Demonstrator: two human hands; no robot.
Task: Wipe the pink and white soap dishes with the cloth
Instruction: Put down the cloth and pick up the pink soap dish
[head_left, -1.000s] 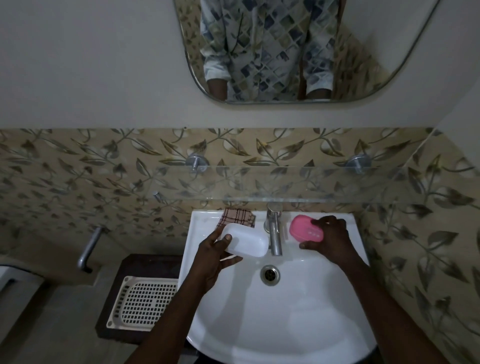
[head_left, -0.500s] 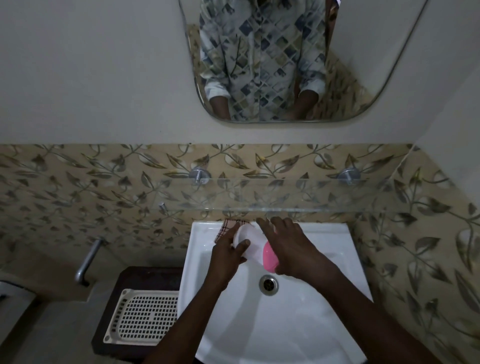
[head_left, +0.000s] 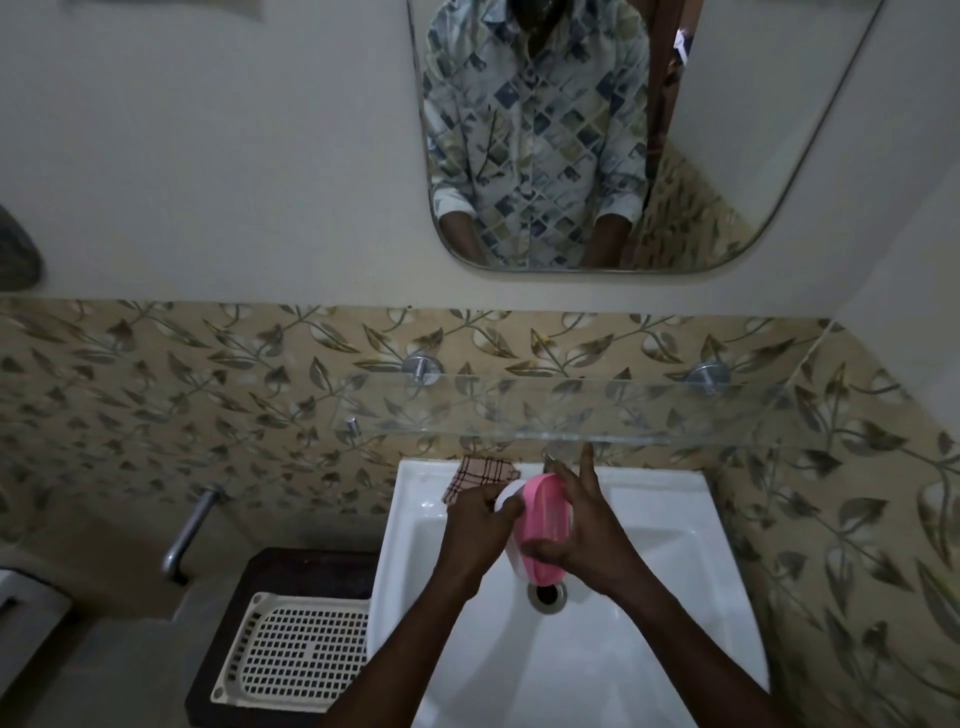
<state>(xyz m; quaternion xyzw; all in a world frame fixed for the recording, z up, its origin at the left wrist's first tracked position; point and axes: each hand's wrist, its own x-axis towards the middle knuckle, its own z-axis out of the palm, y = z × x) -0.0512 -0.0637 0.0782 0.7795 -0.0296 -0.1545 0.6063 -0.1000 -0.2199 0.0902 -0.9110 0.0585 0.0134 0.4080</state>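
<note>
head view shows both hands together over the sink (head_left: 675, 499): the left hand (head_left: 480, 527) grips the white soap dish (head_left: 508, 500) and the right hand (head_left: 584, 532) holds the pink soap dish (head_left: 545, 519) against it, just above the drain (head_left: 546, 593). the cloth (head_left: 480, 475) lies untouched on the sink's back ledge, so the sound move, to my eye, is to settle both dishes firmly in one hand and free the other for the cloth.

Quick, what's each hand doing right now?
Left hand: holding the white soap dish, fingers curled round it.
Right hand: holding the pink soap dish against the white one.
</note>
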